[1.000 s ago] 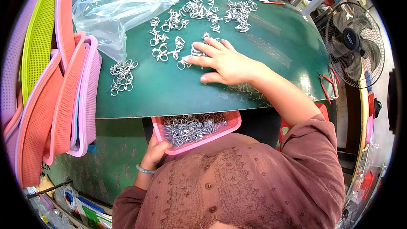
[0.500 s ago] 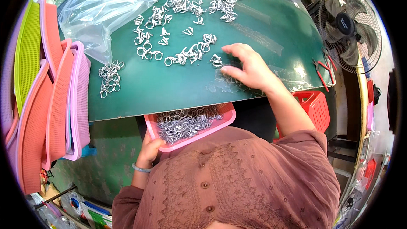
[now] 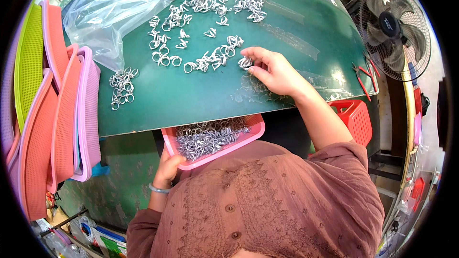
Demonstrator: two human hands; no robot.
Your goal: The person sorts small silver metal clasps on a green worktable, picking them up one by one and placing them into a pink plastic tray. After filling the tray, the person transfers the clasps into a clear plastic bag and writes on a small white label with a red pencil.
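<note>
My left hand point(image 3: 168, 168) grips the near left corner of a pink plastic basket point(image 3: 209, 163), its thumb over the rim. The basket sits tilted at my lap, partly under the table edge, with many silvery metal rings point(image 3: 205, 141) inside. Over the table, my right hand point(image 3: 270, 70) has thumb and fingers closed about a small cluster of silvery rings point(image 3: 245, 62). Just left of it, a curved row of similar rings point(image 3: 210, 60) lies on the green tabletop point(image 3: 191, 98).
Larger ring piles point(image 3: 203, 2) lie farther back, and a small one point(image 3: 123, 86) at left. A clear plastic bag point(image 3: 103, 24) lies beside stacked colored baskets point(image 3: 62, 114). Red-handled pliers point(image 3: 366, 79) rest at the right edge, near a fan point(image 3: 389, 24) and a red basket point(image 3: 356, 119).
My right hand has moved slightly left, and its fingers have closed in on the small ring cluster, which has shifted a little away from me. My left hand stays on the basket.
</note>
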